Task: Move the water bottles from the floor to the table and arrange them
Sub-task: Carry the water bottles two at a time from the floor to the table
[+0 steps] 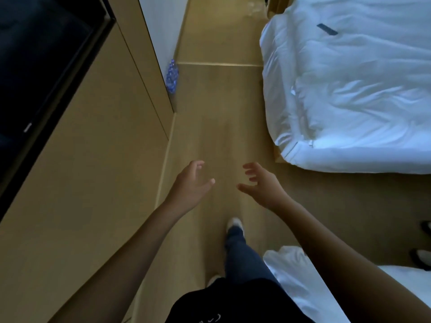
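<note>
- Nearest the camera, at the bottom edge, a dark top (pixel 233 304) and a leg in blue trousers (pixel 242 257) show, with a pale shoe (pixel 235 223) set forward on the wooden floor (pixel 217 127).
- Beside that leg on the right lies the corner of a near bed (pixel 300 283) in white linen, and dark shoes (pixel 423 257) stand at the right edge of the view.
- Just beyond, both bare forearms reach forward over the floor.
- The left hand (pixel 191 183) holds nothing; its fingers are loosely curved and spread, thumb pointing toward the other hand.
- The right hand (pixel 261 183) is likewise empty, fingers relaxed and apart, palm turned inward toward the left one; the two hands are near each other but not touching.
- On the left runs a wooden wall panel (pixel 93 159), with a dark television screen (pixel 39 66) mounted on it in the upper left corner.
- Further along, a pack of water bottles (pixel 172 76) with blue labels sits on the floor, right against the foot of a white wall (pixel 158 31) where the wooden panel ends; it is well apart from both hands.
- To the right, across the aisle from the pack, a far bed (pixel 349 89) carries a rumpled white duvet, and a small dark flat object (pixel 327 29) lies on top of it; what it is cannot be told.
- At the far end of the floor, near the top edge, something faint and clear shows, too blurred to identify.
</note>
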### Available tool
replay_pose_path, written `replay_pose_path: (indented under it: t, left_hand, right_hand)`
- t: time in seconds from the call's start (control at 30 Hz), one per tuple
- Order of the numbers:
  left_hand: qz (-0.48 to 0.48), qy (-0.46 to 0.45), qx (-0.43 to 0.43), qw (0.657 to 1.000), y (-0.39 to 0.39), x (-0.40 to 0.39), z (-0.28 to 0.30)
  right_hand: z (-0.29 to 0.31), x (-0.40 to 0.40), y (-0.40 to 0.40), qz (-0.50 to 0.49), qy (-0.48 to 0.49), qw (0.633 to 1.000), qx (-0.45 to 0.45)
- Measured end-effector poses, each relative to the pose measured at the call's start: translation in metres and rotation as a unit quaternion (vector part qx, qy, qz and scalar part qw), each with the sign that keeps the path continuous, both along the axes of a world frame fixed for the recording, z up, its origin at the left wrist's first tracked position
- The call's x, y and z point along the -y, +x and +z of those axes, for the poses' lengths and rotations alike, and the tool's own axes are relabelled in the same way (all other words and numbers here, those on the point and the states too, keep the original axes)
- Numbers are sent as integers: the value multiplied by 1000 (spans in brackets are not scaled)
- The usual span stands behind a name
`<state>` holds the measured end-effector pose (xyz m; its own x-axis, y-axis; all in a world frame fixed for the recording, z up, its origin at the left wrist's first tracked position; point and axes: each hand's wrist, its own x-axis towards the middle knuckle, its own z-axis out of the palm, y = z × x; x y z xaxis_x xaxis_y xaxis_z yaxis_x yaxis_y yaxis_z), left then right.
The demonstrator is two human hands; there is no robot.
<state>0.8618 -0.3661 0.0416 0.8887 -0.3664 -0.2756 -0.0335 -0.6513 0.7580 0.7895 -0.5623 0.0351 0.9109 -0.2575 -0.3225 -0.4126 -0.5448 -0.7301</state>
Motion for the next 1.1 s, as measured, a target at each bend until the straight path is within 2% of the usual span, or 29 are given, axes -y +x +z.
replay_pose_path:
  t: [0.2,0.4,0.63,0.83,1.1]
  left_hand:
    - [18,3,11,1000,154,70,-8]
    - [55,-1,9,998,294,133,3]
    - [76,-7,-12,997,440,182,-3]
    - [83,-21,-16,996,599,218,-20]
    - [103,-22,-14,994,791,270,-7]
  right_hand:
    - [-12,69,165,21,-14,1000,8]
    - [0,133,321,50,-13,999,2]
    - [-6,185,478,66,-17,998,-3]
    - [-16,231,642,73,-20,997,-6]
    - [0,285,839,89,-23,996,-3]
